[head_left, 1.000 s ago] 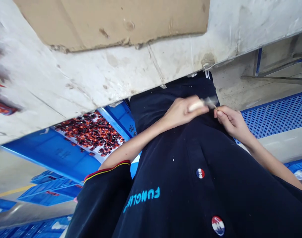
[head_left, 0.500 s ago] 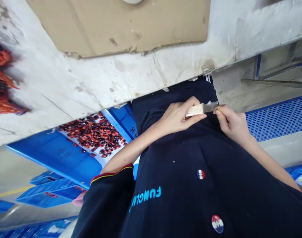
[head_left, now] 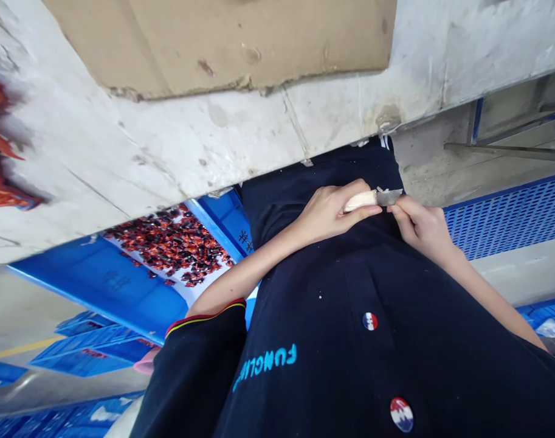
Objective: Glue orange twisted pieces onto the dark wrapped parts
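In the head view, the left hand (head_left: 327,210) has its grip wrapped round the pale handle of a knife (head_left: 372,199), which lies above the dark apron (head_left: 313,261), its blade pointing right. The right hand (head_left: 420,225) has thumb and fingers pressed together by the blade's tip; whether they pinch something small, I cannot tell. Beyond is a stained white bench (head_left: 190,146) bearing cardboard (head_left: 241,45); to the left, a blue crate (head_left: 99,283) holds red-and-black pieces (head_left: 172,243).
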Available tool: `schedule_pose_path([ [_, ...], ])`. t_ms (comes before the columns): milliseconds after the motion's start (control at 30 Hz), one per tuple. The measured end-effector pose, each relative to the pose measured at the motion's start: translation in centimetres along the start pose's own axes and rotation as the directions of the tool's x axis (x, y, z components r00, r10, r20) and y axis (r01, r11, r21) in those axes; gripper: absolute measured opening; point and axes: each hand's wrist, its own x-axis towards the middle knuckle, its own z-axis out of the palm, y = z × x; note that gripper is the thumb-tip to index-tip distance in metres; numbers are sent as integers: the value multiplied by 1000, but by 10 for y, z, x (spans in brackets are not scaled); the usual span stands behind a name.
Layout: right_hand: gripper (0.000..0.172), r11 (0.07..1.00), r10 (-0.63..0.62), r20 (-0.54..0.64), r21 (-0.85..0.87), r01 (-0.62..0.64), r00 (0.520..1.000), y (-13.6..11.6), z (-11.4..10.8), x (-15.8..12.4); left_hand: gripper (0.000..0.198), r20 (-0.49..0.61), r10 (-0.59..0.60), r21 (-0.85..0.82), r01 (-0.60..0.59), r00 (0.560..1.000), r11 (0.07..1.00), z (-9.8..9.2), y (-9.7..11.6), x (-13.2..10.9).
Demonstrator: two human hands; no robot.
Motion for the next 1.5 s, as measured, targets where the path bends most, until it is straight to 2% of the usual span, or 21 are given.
schedule_pose_path([
  [167, 27, 981, -61, -31, -188, 54, 998, 8, 7, -10, 49, -15, -18, -23, 18, 1000, 1000, 4, -8, 2],
  [333, 27, 958, -123, -110, -273, 89, 986, 12, 0, -26, 54, -227, -145, -8, 147, 963, 989, 2, -21, 7],
  [400, 27, 953, -90, -138, -300, 46, 986, 13, -3, -28, 54, -191, -107, 8, 111, 976, 994, 1, -20, 6],
  [533, 27, 951, -70, -107, -308, 34, 992, 13, 1, -20, 57, -31, 2, 75, 0, 1000, 997, -1, -10, 4],
  [667, 28, 968, -95, -139, -243, 59, 986, 8, 11, -11, 68, 61, 12, 177, -23, 998, 984, -2, -4, 3],
  [900, 41, 987, 49, -148, -146, -71, 988, 2, 18, -8, 72, 56, -6, 219, -6, 998, 976, -2, -5, 3],
  [1100, 33, 992, -32, -161, -129, 11, 986, 4, 16, -4, 65, 51, -51, 204, 39, 997, 978, 1, -6, 3],
  [1200, 30, 996, -8, -148, -94, -6, 989, 6, 17, -4, 56, 41, -89, 243, 76, 995, 967, 4, -6, 3],
  [1300, 27, 998, 63, -161, -22, -67, 985, 6, 18, -14, 51, 40, -105, 262, 91, 994, 961, 6, -8, 4],
  [1433, 28, 987, 160, -203, 22, -159, 966, 3, 11, -34, 58, -78, -170, 279, 185, 982, 942, 5, -16, 9],
  [1500, 29, 981, 193, -194, 14, -195, 962, 3, 5, -37, 57, -64, -161, 293, 172, 985, 940, 4, -17, 10],
])
